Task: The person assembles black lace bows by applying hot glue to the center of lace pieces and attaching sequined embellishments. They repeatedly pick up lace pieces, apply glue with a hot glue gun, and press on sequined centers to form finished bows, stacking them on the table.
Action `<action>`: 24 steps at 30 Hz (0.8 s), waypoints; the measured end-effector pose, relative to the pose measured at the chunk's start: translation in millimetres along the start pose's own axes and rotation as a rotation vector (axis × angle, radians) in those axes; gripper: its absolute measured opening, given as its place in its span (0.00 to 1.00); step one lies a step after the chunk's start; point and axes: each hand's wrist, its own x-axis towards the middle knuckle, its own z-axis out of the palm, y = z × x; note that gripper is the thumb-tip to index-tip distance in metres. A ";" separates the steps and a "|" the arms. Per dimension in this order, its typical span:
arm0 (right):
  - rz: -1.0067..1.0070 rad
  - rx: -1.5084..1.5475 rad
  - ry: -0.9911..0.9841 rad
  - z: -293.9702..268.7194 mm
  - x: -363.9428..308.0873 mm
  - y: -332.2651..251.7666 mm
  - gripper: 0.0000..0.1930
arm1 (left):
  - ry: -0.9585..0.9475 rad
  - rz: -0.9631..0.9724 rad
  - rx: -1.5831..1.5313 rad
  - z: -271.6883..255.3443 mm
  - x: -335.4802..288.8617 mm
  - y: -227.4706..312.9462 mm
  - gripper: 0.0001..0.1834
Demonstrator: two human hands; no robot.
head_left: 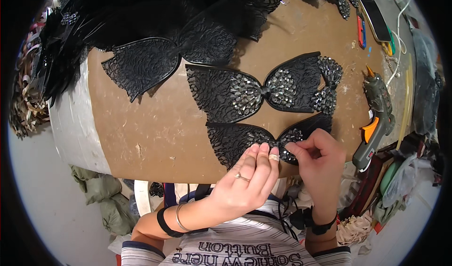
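Observation:
A black lace bra top (226, 139) with rhinestones across its middle lies at the table's near edge. The fingers of my left hand (245, 181) are stretched out and rest on its lower centre; one fingertip has a pale wrap. My right hand (319, 158) is closed in a pinch at the rhinestones right of centre. Whatever is between its thumb and forefinger is hidden. Just beyond lies a second black lace bra top (207, 89) with rhinestones fanning from its centre. Beside its right end is a loose bow-shaped rhinestone appliqué (332, 83).
A plain black lace bra top (146, 66) and black feathers (70, 45) cover the far left. On the right lie a hot glue gun (381, 108), a red-and-blue cutter (361, 31), a phone (372, 12), a white cable (399, 63) and glue sticks (406, 106).

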 end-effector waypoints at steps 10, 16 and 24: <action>0.010 -0.227 -0.106 -3.7 7.7 -5.7 0.13 | -0.104 -0.152 -0.195 -15.4 15.7 -15.5 0.21; 0.020 -0.253 -0.057 -3.4 4.7 -3.9 0.15 | -0.223 -0.356 -0.666 -8.5 44.9 -44.0 0.17; -0.134 -0.306 -0.015 -1.9 0.9 -3.2 0.14 | -0.137 -0.287 -0.245 -16.1 46.0 -28.8 0.34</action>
